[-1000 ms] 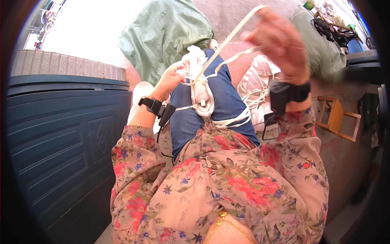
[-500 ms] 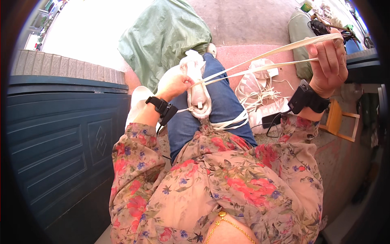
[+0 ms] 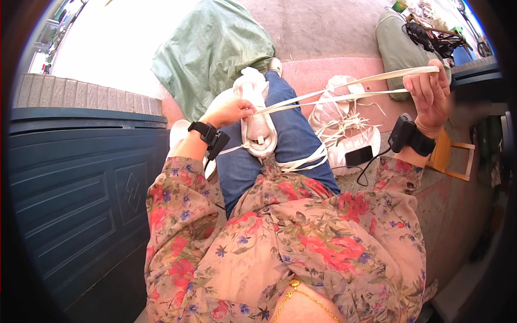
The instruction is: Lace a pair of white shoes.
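A whitish shoe lies across my lap, its heel opening toward me. At its lacing my left hand pinches the shoelace close to the eyelets. The cream shoelace stretches in two strands from there up to the right. Out at that side my right hand is raised, fingers curled, with the lace looped round them. Several loose white laces are draped over my thigh. The shoe's toe points away, toward my knees.
More pale shoes with tangled laces lie on the floor to the right, beside a black device. A green cloth covers something ahead. A grey-green sack and a wooden stool stand right; a blue panel door is left.
My right hand has come slightly lower and to the left, with the lace still stretched. My left hand stays at the shoe; the whole view has shifted a little.
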The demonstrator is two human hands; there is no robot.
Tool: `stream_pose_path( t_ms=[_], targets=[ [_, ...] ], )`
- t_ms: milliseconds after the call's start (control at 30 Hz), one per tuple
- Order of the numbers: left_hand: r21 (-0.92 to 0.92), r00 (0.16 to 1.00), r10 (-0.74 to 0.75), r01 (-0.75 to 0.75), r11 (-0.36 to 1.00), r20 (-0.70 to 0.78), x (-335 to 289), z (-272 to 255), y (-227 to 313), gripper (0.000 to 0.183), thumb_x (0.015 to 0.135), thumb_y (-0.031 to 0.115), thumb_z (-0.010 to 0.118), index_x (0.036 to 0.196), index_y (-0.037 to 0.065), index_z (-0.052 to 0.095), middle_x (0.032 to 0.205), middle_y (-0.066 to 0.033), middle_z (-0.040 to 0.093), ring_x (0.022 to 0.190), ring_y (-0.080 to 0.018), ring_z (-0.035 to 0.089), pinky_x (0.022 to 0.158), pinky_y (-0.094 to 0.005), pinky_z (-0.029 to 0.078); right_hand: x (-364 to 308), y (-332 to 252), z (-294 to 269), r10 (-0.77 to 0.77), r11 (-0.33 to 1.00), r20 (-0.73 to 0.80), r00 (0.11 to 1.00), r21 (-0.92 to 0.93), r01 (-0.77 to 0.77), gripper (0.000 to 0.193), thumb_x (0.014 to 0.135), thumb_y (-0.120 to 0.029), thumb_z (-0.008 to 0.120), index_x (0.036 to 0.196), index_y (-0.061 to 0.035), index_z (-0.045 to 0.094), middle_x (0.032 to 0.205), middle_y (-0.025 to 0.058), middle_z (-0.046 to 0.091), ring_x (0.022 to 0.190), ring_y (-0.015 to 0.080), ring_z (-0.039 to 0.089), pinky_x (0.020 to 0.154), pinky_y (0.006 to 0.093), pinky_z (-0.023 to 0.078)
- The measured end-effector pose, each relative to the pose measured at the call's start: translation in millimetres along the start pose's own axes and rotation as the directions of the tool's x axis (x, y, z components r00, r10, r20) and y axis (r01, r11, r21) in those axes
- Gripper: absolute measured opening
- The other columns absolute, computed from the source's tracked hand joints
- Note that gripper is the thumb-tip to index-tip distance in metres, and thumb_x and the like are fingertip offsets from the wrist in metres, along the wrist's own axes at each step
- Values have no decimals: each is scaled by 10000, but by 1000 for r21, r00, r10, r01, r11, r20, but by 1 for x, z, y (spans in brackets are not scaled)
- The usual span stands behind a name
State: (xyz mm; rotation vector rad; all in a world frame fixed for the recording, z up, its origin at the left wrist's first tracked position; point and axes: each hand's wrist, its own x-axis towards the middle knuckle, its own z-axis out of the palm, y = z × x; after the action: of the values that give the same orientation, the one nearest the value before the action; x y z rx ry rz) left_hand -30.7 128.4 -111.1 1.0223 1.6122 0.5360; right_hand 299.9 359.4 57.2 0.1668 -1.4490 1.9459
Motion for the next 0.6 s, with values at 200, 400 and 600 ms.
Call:
stream_pose_path(
  t_ms=[200,400,600],
  targets=[
    [431,998,-29,0,902,61,0,-4,13,217,828,194,564,899,-4,620,766,-35,621,715,-96,540,670,-258,427,-8,2,-5,2,998,-20,1000,-55,-3,142,920,-121,402,1020,-30,445,537,-59,332,462,50,309,654,273,343],
    [-114,992,128,-128,985,-12,-56,-19,50,217,852,169,530,865,-25,626,816,-52,623,781,-132,563,742,-249,431,-3,36,-8,152,979,-304,940,-87,-187,349,903,-137,453,1218,0,390,593,-56,370,487,52,337,618,232,374],
    [-612,763,273,-637,469,-585,-143,-136,68,222,921,226,445,783,65,509,568,42,324,532,-91,351,599,-268,390,-11,132,18,620,685,-378,687,-165,-709,382,873,-168,511,1199,9,419,641,-45,423,519,42,413,477,181,377]
  ],
)
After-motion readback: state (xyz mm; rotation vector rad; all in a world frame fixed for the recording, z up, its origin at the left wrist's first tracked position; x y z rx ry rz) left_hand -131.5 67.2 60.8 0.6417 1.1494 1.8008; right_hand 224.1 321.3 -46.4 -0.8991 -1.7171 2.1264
